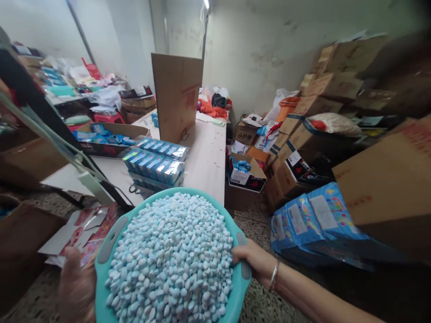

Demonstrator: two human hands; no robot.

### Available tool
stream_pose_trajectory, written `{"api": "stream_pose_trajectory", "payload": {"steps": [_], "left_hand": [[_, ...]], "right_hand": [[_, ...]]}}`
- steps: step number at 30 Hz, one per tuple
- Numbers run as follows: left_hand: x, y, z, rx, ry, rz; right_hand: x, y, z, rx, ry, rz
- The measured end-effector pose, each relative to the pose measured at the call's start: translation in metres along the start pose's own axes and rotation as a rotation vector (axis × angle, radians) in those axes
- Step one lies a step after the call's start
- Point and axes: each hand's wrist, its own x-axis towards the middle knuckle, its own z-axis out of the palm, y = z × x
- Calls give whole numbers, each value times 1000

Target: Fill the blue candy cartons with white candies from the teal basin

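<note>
A turquoise plastic basin (238,291) with grey handle patches is heaped with small pale blue and white tablets (175,260). It is held low in front of me, and its near edge runs out of view. My right hand (248,259) is closed over the grey handle on the right, thumb inside the rim. My left hand (76,285) presses against the basin's left side, its thumb sticking up and the other fingers mostly hidden; it is somewhat blurred. Just beyond the rim, clear-wrapped packs of small blue boxes (155,161) are stacked on a white table (210,157).
A tall cardboard sheet or box (178,96) stands on the table. At left are a dark post with cables (97,179) and a carton of blue packets (104,139). On the right are stacked cartons (332,85), blue printed bags (303,220) and a large tilted carton (384,175).
</note>
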Motion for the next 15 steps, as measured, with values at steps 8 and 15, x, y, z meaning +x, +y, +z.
{"api": "stream_pose_trajectory", "payload": {"steps": [8,15], "left_hand": [[7,-2,-31,8,20,-24],[25,-3,-48,23,-2,-137]], "right_hand": [[1,16,3,-38,44,69],[-4,30,9,36,125,44]]}}
